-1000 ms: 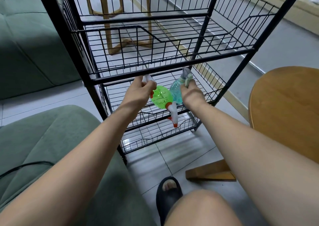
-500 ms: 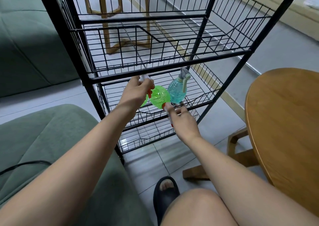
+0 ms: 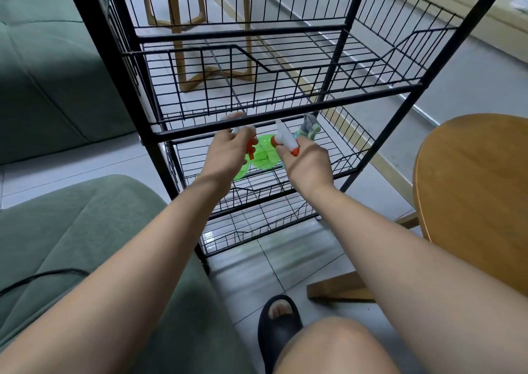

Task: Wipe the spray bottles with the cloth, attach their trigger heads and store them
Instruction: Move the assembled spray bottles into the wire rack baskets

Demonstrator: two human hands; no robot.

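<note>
Left grip (image 3: 228,156) curled round left trigger head (image 3: 251,147), right grip (image 3: 307,163) pinching right trigger head (image 3: 284,138), green bottle (image 3: 264,156) at lower basket (image 3: 343,175): should be lowered upright beside blue bottle (image 3: 308,129), crossbar (image 3: 328,105) avoided.

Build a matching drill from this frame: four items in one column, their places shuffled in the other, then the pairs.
Items
1. blue bottle
2. orange-tipped trigger head
3. black slipper
4. wooden table

Places
A. on the floor tiles, on a foot
B. right edge of the view
C. in the grip of the right hand
D. on a shelf of the wire rack, beyond the right hand

Pairs: 1-D, 2-C, 3-A, 4-B
</note>
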